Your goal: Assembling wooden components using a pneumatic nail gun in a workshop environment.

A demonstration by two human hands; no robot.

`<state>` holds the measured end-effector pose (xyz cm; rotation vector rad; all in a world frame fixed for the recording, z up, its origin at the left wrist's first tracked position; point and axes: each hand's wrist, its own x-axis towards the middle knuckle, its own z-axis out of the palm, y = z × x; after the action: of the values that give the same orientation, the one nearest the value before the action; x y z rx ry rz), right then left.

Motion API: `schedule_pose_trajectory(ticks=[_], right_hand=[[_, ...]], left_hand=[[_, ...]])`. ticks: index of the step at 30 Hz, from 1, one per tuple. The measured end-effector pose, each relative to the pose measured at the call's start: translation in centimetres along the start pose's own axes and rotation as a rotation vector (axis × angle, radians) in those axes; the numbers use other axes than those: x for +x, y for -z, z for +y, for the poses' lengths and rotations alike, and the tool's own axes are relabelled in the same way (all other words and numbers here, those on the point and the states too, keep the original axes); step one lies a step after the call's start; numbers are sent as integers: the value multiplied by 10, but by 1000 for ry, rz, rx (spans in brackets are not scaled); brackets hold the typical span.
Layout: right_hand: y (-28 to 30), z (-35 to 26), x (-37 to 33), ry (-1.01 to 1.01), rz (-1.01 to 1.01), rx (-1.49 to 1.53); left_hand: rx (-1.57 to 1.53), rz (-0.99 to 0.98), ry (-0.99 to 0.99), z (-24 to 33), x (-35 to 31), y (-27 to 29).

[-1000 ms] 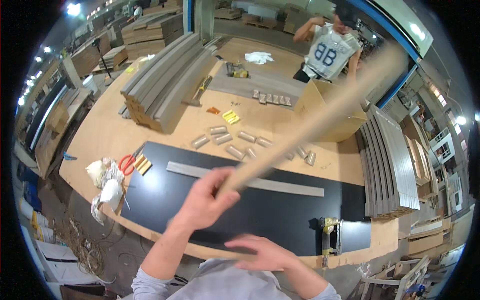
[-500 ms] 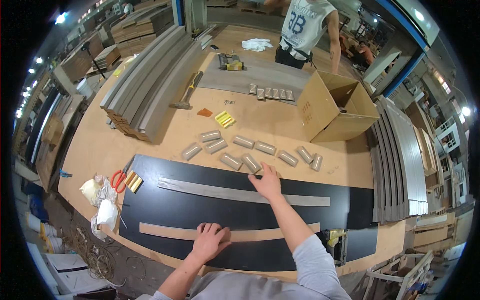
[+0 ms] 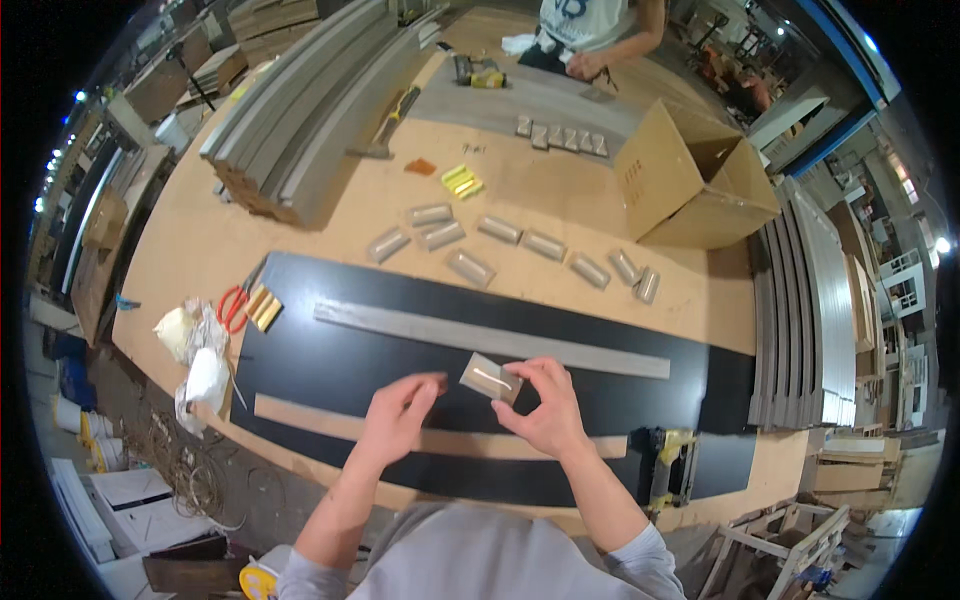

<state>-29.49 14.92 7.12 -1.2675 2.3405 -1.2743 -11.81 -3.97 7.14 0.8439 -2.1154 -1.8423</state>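
My right hand (image 3: 548,408) grips a small grey-brown block (image 3: 484,374) by its right end, between thumb and fingers. A white streak, perhaps glue, runs along the block's upper face. My left hand (image 3: 396,412) is just left of the block, thumb and forefinger slightly apart, with nothing visible between them. Both hands are over a black panel (image 3: 300,372). Under them lies a long strip with a tan upper face (image 3: 310,416), and beyond it a long grey strip (image 3: 600,358). Several similar blocks (image 3: 470,267) lie scattered past the panel's far edge.
A nail gun (image 3: 668,468) lies at the panel's right. Red-handled scissors (image 3: 232,308) and crumpled wrapping (image 3: 205,375) sit left. Grey boards (image 3: 290,130), a hammer (image 3: 388,122) and an open cardboard box (image 3: 655,190) stand farther back. Another person (image 3: 590,40) is across the table.
My right hand has picked up a block from the scattered group and brought it nearer. My left hand has lifted off the tan strip toward it. The view has shifted.
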Motion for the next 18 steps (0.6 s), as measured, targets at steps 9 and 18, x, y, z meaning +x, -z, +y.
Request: schedule_pose_trajectory(ticks=[9,18], right_hand=[[7,-34,-67,101,88,-162],[7,-64,-98,-40,68,23]], left_hand=[[-103,-275,126,26,-12,-22],[-604,-456,61,7,-52,-28]])
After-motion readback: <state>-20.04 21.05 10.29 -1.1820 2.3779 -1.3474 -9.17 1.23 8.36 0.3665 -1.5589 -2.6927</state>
